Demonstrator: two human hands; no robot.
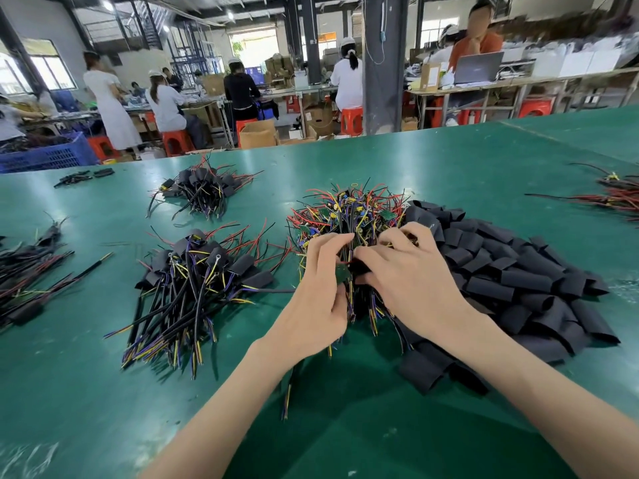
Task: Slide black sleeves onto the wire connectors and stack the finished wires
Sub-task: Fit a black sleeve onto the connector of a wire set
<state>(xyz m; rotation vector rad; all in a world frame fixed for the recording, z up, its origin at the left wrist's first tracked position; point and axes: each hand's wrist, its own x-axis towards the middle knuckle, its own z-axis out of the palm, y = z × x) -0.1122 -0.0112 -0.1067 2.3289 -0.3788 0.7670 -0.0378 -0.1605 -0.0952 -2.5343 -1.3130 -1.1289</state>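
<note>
Across the wide green table (449, 160), a heap of loose black sleeves (511, 271) spreads along the right side, touching the tangled pile of bare wires (349, 212), which sits at the middle and is dotted with small circuit boards. To the left of that pile, and apart from it, lies a stack of finished wires (193, 281) with their connectors covered in black. A second such stack (204, 191) sits farther back, and more bundles (24, 271) lie at the left edge. Both hands meet over the near edge of the tangled pile. The left hand (318, 295) has curled fingers, its thumb and fingertips pinching one wire set by its green board (342, 273). The right hand (411, 278), also curled, pinches a single black sleeve (359, 267) just beside that board. Whether the sleeve is already over the board cannot be told.
</note>
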